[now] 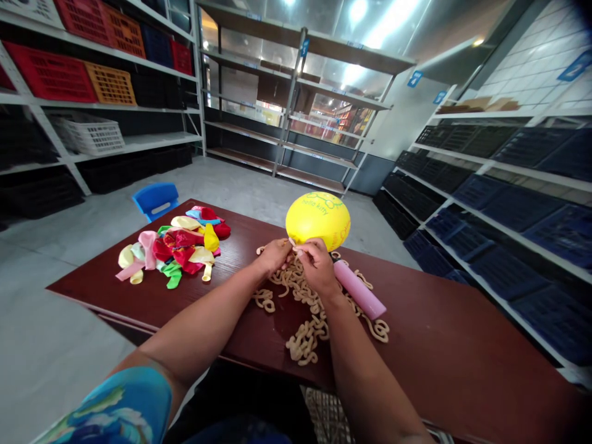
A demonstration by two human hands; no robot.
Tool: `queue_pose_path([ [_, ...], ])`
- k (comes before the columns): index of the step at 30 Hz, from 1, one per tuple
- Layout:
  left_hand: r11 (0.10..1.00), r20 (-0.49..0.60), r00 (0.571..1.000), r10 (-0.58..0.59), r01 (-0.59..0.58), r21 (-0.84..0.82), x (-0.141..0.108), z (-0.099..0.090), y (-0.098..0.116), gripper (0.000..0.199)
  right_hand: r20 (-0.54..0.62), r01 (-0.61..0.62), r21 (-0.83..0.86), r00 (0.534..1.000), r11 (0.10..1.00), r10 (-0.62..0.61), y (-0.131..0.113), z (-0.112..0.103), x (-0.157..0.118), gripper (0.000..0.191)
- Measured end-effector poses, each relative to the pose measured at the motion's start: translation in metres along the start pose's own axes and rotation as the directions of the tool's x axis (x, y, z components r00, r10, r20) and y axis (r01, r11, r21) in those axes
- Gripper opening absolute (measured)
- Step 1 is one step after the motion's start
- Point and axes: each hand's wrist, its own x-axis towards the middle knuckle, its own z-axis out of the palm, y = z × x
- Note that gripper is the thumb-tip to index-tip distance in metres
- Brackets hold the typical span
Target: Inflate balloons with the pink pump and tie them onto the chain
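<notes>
An inflated yellow balloon with printed green and red markings is at the middle of the view, above the table. My left hand and my right hand meet at its neck, fingers pinched together on it. Tan cord-like strands lie in a tangled heap under and around my hands. Beside my right wrist rests a pink cylinder with a dark end. On the table's left part is a pile of uninflated balloons in red, yellow, pink, green and cream.
The dark red table spans the foreground. A blue chair stands behind its left edge. Shelves with red and orange crates line the left, a rack stands at the back, and dark crates fill shelves at the right.
</notes>
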Motion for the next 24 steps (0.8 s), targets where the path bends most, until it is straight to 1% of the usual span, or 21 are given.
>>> queue_pose_path([
  [2,0.985,-0.034,0.998,0.060,-0.054,0.163,-0.002,0.005,-0.002,0.029,0.005,0.001,0.014,1.000,1.000,-0.001,0.001,-0.001,0.000,0.018],
  [4,0.944,-0.033,0.993,0.115,-0.100,0.314,-0.003,0.008,-0.003,0.031,0.004,-0.031,0.055,1.000,0.998,0.031,0.003,0.000,0.000,0.017],
  [5,0.920,-0.028,0.990,0.141,-0.120,0.374,-0.003,0.009,-0.004,0.032,0.004,-0.064,0.091,0.998,0.994,0.064,0.005,0.001,-0.001,0.016],
  [7,0.872,-0.023,0.982,0.187,-0.155,0.465,-0.003,0.010,-0.004,0.032,0.001,-0.177,0.192,0.984,0.965,0.180,0.007,0.003,-0.002,0.015],
  [9,0.816,-0.022,0.969,0.247,-0.195,0.544,-0.003,0.009,-0.004,0.029,0.013,-0.321,0.322,0.942,0.891,0.334,0.008,0.006,-0.004,0.019],
  [11,0.755,-0.016,0.949,0.315,-0.240,0.610,-0.003,0.009,-0.005,0.024,0.054,-0.441,0.436,0.883,0.785,0.466,0.007,0.008,-0.004,0.025],
  [14,0.702,-0.006,0.929,0.370,-0.276,0.657,-0.003,0.010,-0.006,0.019,0.148,-0.555,0.533,0.804,0.638,0.576,0.006,0.009,-0.002,0.028],
  [16,0.705,-0.004,0.922,0.387,-0.293,0.646,-0.004,0.011,-0.008,0.020,0.176,-0.592,0.574,0.763,0.565,0.621,0.005,0.009,-0.001,0.028],
  [17,0.716,-0.005,0.918,0.396,-0.306,0.627,-0.004,0.013,-0.008,0.021,0.172,-0.594,0.594,0.752,0.542,0.636,0.005,0.009,-0.001,0.027],
  [18,0.735,-0.008,0.916,0.401,-0.317,0.599,-0.005,0.014,-0.008,0.022,0.155,-0.586,0.608,0.749,0.535,0.644,0.006,0.009,-0.001,0.026],
  [19,0.762,-0.011,0.919,0.395,-0.320,0.563,-0.006,0.015,-0.008,0.023,0.123,-0.571,0.612,0.752,0.547,0.648,0.006,0.010,0.000,0.025],
  [20,0.793,-0.014,0.926,0.378,-0.316,0.521,-0.007,0.016,-0.008,0.024,0.079,-0.555,0.600,0.758,0.577,0.647,0.006,0.011,0.000,0.024],
  [22,0.856,-0.008,0.948,0.319,-0.285,0.430,-0.008,0.017,-0.008,0.027,-0.030,-0.531,0.520,0.771,0.668,0.636,0.006,0.013,-0.001,0.022],
  [24,0.901,0.021,0.964,0.264,-0.254,0.352,-0.009,0.018,-0.008,0.029,-0.130,-0.516,0.408,0.783,0.753,0.608,0.006,0.015,-0.001,0.023],
])
